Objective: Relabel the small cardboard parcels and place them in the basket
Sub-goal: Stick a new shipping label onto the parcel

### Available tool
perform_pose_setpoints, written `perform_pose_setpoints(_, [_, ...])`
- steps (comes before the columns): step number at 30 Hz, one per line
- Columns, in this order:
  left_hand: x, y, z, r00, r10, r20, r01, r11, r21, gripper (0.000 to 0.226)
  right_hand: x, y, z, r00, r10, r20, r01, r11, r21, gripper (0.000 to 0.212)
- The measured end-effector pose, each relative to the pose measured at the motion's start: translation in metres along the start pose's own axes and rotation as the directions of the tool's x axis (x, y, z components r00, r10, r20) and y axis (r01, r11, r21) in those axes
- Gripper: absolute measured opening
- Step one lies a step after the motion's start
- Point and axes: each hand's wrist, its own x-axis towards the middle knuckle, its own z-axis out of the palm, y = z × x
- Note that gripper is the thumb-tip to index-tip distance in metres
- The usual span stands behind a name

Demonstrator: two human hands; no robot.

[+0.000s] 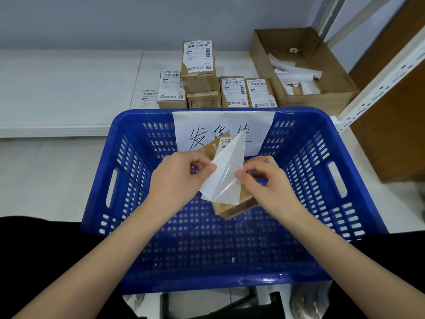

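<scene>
Head view: both hands [181, 178] peel label backing [224, 178] off parcel [239, 206], above basket [128, 139].

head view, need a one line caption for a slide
Both hands, left hand and right hand, peel a label sheet over a small parcel above the blue basket.

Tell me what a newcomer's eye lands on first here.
The big blue basket fills the middle, a handwritten paper sign on its far wall. Above it, the left hand and right hand peel a white label at a small cardboard parcel. More labelled parcels wait behind.
</scene>
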Motion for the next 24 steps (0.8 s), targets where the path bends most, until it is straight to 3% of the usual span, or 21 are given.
perform_pose_setpoints(9, [0.004,-0.003,-0.008,1.0,0.023,-0.016,-0.024,0.994,-0.103,0.018,0.002,-0.001,-0.005,1.0,0.019,-0.014,-0.02,1.0,-0.019,0.01])
perform_pose_setpoints(15, [0.0,0.0,-0.004,0.995,0.103,0.018,-0.1,0.986,-0.136,0.008,0.001,-0.004,-0.006,0.995,0.098,0.026,-0.1,0.993,0.067,0.01])
perform_pose_setpoints(18, [-0.002,0.001,-0.001,0.992,0.125,0.025,-0.12,0.981,-0.152,0.007,0.0,-0.006,-0.005,0.995,0.101,0.019,-0.102,0.992,0.08,0.015])
perform_pose_setpoints(24, [-0.004,0.001,0.003,0.989,0.144,0.034,-0.139,0.983,-0.124,0.005,0.0,-0.004,-0.003,0.998,0.054,0.029,-0.056,0.996,0.076,0.007])
